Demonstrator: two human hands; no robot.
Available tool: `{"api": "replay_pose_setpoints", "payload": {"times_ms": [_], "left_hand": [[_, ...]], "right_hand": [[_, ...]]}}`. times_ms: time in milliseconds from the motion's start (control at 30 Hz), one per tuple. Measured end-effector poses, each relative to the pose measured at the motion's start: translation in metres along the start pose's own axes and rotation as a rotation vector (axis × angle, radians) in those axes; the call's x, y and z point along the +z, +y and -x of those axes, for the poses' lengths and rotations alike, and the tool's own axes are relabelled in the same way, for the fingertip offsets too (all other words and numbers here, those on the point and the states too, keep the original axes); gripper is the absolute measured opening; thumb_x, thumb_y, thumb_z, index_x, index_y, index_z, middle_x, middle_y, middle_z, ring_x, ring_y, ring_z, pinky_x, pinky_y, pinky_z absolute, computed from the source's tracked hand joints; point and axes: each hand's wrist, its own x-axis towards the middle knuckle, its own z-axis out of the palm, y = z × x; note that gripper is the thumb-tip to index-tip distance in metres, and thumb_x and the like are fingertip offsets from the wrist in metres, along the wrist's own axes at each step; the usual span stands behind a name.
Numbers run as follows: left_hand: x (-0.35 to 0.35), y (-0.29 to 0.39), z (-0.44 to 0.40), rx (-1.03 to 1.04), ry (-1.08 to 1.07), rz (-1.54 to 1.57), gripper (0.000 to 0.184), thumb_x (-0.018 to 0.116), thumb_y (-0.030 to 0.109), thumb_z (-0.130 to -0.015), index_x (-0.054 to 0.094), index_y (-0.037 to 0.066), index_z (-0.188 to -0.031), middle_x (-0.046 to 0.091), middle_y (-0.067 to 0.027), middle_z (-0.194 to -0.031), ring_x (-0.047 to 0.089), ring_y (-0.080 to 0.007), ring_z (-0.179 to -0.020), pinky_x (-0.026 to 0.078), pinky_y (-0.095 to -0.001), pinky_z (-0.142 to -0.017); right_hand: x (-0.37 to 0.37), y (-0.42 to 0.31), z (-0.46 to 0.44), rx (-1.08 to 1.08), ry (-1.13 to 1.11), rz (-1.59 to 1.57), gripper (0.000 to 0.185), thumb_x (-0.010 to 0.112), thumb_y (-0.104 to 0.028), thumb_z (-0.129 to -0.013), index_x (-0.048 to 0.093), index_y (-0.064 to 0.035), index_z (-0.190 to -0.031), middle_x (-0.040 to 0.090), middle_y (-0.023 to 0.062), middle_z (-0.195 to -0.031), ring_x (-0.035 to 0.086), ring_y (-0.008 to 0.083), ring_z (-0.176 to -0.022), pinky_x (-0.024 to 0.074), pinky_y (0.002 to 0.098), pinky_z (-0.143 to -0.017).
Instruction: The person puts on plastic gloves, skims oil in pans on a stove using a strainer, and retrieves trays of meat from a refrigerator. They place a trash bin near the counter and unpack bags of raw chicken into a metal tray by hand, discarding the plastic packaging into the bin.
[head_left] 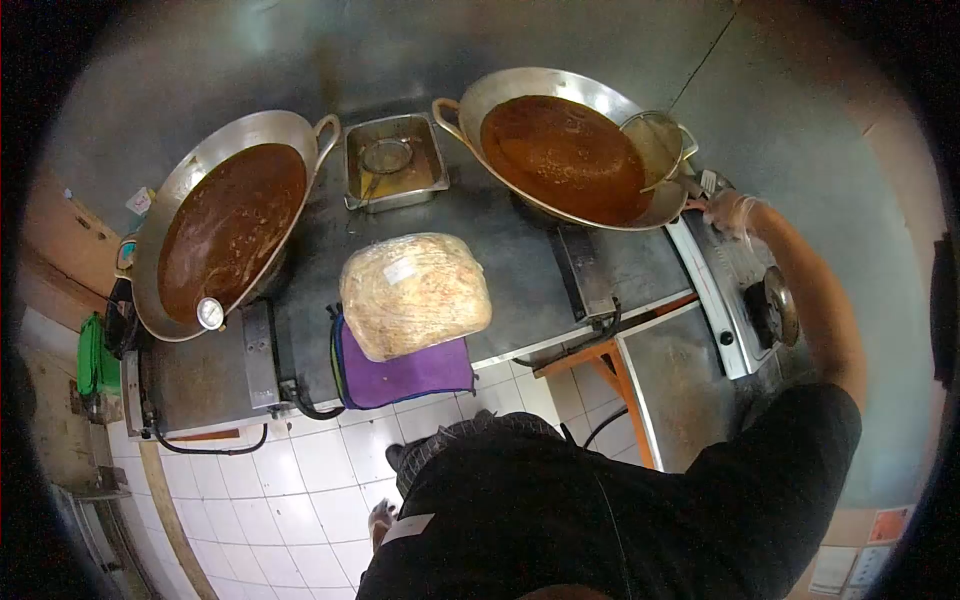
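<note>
My right hand (732, 214), in a clear glove, is at the right edge of the right wok (640, 100), closed around something I cannot make out by the stove. A round strainer (652, 150) leans inside that wok, which holds dark brown liquid. My left hand (381, 520) hangs low beside my body above the floor; its fingers are partly hidden. A plastic-wrapped pale block (415, 297) with a white label rests on a purple cloth (410, 375) at the counter's front edge.
The left wok (250, 125) holds brown liquid and a dial thermometer (210, 313). Between the woks stands a metal tray (400, 202) with a small strainer (387, 156). A gas stove (725, 310) is at right, a green container (97, 355) at far left.
</note>
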Motion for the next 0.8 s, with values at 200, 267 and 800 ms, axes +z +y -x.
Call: {"api": "replay_pose_setpoints", "payload": {"times_ms": [200,267,800], "left_hand": [[0.03,-0.004,-0.005,-0.32,0.149,0.552,0.04,0.053,0.028,-0.094,0.052,0.001,-0.123,0.062,-0.0177,-0.107,0.061,-0.0302,-0.102,0.054,-0.043,-0.076],[0.031,0.002,0.003,-0.33,0.168,0.537,0.04,0.053,0.028,-0.094,0.052,0.001,-0.123,0.062,-0.0176,-0.107,0.061,-0.0301,-0.101,0.054,-0.043,-0.076],[0.04,-0.004,0.042,-0.343,0.232,0.553,0.039,0.053,0.028,-0.093,0.052,0.002,-0.123,0.062,-0.0171,-0.106,0.061,-0.0295,-0.099,0.053,-0.0435,-0.075]], "right_hand": [[0.024,-0.036,0.018,-0.051,-0.185,-0.551,0.019,0.053,-0.022,-0.092,0.059,-0.0071,-0.102,0.049,0.0002,-0.066,0.046,0.0123,-0.052,0.0386,0.0308,-0.041],[0.035,-0.049,0.023,-0.058,-0.153,-0.554,0.021,0.05,-0.024,-0.094,0.06,-0.0078,-0.102,0.048,-0.0034,-0.065,0.044,0.0106,-0.049,0.0355,0.0283,-0.039],[0.062,-0.114,0.02,-0.298,-0.29,-1.192,0.01,0.057,-0.017,-0.09,0.056,-0.009,-0.095,0.041,-0.0079,-0.056,0.031,0.0028,-0.039,0.0241,0.0205,-0.032]]}}
